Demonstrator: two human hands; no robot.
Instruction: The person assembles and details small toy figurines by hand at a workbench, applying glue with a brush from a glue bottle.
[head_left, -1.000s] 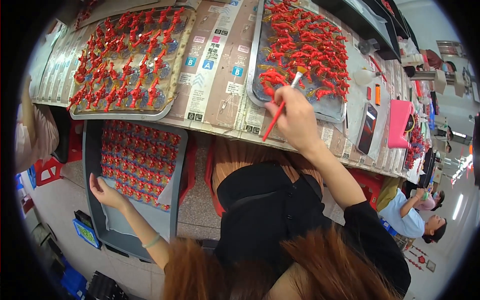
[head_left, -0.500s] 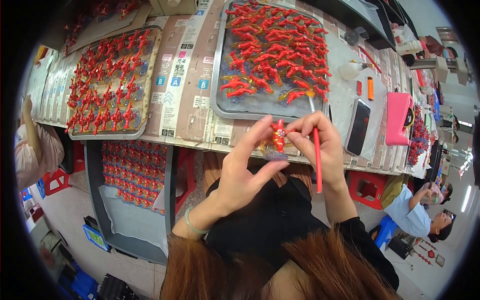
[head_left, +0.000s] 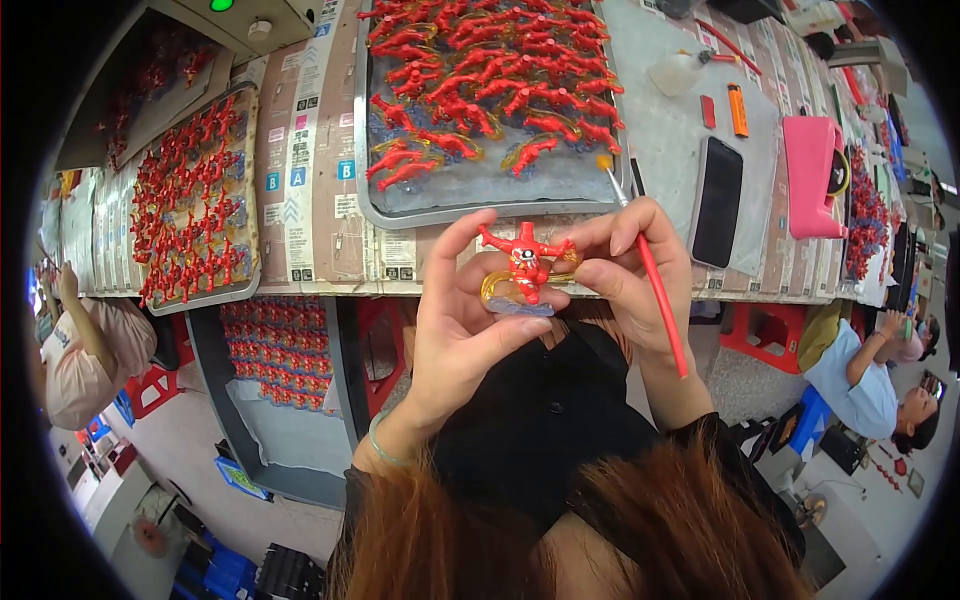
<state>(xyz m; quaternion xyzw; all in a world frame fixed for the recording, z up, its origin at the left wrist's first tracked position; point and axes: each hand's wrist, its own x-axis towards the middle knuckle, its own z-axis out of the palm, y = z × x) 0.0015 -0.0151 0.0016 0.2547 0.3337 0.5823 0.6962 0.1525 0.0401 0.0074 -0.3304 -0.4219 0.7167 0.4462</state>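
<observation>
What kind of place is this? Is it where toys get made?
Probably a toy painting workshop. The left hand holds a small red figure while the right hand holds a paintbrush. A metal tray on the workbench holds many matching figures, and other workers sit nearby.

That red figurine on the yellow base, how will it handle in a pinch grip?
Red figurine probably light: left hand and right hand hold it by fingertips. Its thin outstretched arms look fragile. The paintbrush suggests wet paint, so possibly smudgy.
</observation>
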